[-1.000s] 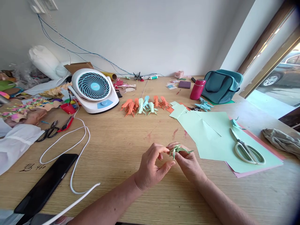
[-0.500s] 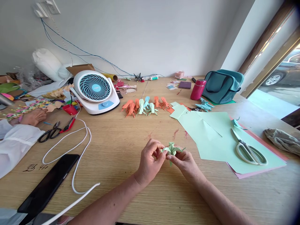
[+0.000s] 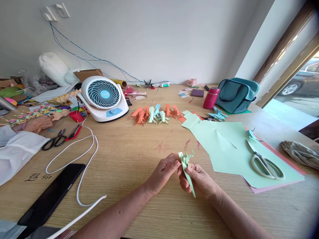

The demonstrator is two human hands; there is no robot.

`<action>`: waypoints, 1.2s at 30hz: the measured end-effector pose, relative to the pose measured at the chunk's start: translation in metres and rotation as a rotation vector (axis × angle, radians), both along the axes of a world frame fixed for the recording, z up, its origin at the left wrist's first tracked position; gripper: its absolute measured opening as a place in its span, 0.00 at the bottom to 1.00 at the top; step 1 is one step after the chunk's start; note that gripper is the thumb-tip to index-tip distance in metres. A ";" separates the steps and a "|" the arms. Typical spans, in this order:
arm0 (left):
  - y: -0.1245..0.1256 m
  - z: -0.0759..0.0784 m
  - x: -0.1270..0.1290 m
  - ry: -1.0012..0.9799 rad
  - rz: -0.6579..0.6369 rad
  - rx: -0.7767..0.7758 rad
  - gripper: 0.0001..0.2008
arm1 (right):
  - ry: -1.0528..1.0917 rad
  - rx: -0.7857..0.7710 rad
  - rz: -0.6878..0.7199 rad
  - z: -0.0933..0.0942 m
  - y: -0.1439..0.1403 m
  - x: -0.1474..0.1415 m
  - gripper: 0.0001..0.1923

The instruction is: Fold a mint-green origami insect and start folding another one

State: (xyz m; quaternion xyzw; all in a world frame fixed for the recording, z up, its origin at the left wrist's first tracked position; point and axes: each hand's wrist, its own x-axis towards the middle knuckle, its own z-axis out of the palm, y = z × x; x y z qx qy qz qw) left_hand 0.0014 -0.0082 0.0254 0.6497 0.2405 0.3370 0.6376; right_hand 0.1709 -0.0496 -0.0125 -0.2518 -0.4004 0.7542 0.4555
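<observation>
Paper figure has swung tail-down, right hand pinching it; left hand, can't tell its grip; likely light, crushable—hold mid-body.

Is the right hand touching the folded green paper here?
Touching: the head view shows the right hand with its thumb lying against the folded green paper.

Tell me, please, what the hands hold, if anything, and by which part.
The right hand pinches a green folded-paper piece by its middle. The left hand is at its upper part; whether it grips cannot be told.
</observation>
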 end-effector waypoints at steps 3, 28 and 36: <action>0.000 -0.002 0.001 -0.048 -0.076 -0.113 0.19 | -0.069 0.005 -0.003 0.000 0.001 -0.001 0.21; 0.005 -0.016 0.008 0.000 0.282 -0.154 0.17 | -0.305 0.161 -0.540 0.007 0.009 -0.006 0.15; 0.002 -0.016 0.007 -0.077 0.286 0.099 0.10 | -0.440 0.403 -0.590 0.004 0.004 -0.005 0.09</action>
